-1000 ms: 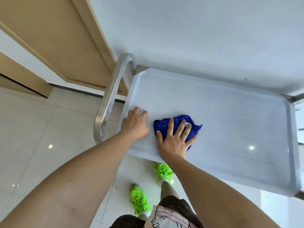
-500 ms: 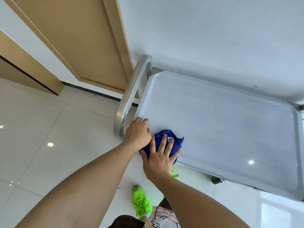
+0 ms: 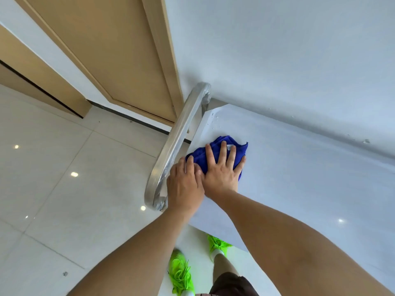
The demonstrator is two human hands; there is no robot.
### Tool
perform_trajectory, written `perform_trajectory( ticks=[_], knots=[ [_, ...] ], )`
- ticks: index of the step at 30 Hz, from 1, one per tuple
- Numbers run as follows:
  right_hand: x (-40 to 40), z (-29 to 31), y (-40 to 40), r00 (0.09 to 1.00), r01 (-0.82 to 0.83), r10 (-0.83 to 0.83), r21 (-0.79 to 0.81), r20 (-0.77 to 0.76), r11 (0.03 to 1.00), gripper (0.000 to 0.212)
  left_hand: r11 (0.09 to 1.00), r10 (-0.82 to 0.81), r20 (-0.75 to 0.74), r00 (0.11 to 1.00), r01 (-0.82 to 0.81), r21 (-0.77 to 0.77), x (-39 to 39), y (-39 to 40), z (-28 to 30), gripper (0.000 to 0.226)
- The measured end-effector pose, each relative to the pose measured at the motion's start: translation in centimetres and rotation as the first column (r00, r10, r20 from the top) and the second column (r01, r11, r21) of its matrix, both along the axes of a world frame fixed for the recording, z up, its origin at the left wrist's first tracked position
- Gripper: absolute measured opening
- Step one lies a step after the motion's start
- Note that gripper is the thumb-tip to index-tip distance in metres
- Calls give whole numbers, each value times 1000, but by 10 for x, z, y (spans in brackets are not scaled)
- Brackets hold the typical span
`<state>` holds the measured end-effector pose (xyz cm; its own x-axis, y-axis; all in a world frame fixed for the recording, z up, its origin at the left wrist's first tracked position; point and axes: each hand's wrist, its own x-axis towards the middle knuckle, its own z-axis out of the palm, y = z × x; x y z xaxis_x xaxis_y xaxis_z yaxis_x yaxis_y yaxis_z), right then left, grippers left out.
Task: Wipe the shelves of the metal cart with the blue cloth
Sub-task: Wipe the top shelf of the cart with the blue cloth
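The metal cart's top shelf [image 3: 310, 189] is a pale shiny tray that fills the right of the view. A crumpled blue cloth [image 3: 220, 149] lies near the shelf's left end. My right hand [image 3: 222, 169] presses flat on the cloth with the fingers spread. My left hand [image 3: 184, 184] rests on the shelf's left edge beside the right hand, with its fingertips at the cloth's left edge. The cart's curved metal handle [image 3: 179, 142] runs along the left side. A few water drops [image 3: 214, 121] sit at the shelf's far left corner.
A white wall [image 3: 277, 50] stands right behind the cart. A wooden door [image 3: 102, 45] is at the upper left above a glossy tiled floor [image 3: 64, 178]. My feet in bright green shoes [image 3: 181, 274] stand below the shelf's near edge.
My right hand has slid the cloth left and then away along the shelf's left end. My left hand has stayed on the left edge, and the view has shifted.
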<state>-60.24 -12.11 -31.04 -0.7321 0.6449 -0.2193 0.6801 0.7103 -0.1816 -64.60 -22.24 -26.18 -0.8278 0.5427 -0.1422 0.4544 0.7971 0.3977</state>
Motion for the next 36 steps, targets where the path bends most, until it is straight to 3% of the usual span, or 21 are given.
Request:
perform_trajectory(
  ticks=[4, 9, 18, 28, 32, 36],
  knots=[
    [-34, -4, 34, 999, -20, 21, 14, -47, 1000, 76, 1000, -19, -12, 1000, 19, -14, -8, 19, -7, 49],
    [-73, -7, 74, 994, -33, 37, 43, -103, 999, 75, 982, -75, -37, 997, 67, -176, -2, 29, -13, 57],
    [-81, -4, 88, 991, -30, 36, 47, -126, 998, 77, 927, -354, -30, 935, 346, -144, 25, 47, -17, 64],
    [-44, 0, 103, 995, 35, -33, 14, -89, 999, 75, 927, -320, -13, 947, 310, -212, 28, 51, -15, 63],
    [-12, 0, 120, 993, 74, -73, 5, -91, 997, 75, 952, -231, 17, 973, 229, -201, 42, 66, -9, 61],
    [22, 1, 139, 992, 86, -85, -4, -92, 996, 75, 959, -247, 18, 969, 247, -137, 66, 91, -4, 56]
  ],
)
